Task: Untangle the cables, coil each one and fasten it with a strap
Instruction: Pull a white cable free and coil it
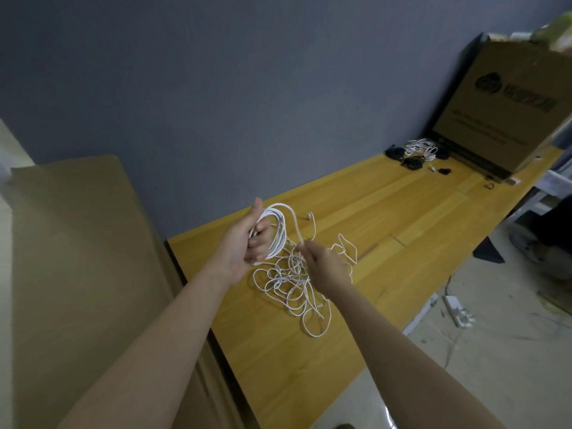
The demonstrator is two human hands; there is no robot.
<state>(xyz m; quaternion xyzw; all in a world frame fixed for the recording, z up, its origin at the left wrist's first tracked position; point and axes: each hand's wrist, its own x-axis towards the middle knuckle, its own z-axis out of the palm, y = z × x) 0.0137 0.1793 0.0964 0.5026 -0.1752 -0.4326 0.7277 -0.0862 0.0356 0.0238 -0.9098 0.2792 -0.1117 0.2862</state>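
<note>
Coiling is partly done: the left hand (247,243) grips several finished loops of white cable (275,230), the right hand (325,267) pinches its running length — a loose tangle (294,289) remains mid-table (402,212), unstrapped.

A long yellow wooden plank table (387,212) runs along a plain grey-blue wall (216,88). A large brown cardboard box (510,113) stands at its far end. Another tall cardboard panel (77,258) leans at left. A white power strip (458,311) lies on the pale dusty floor (495,351)
</note>
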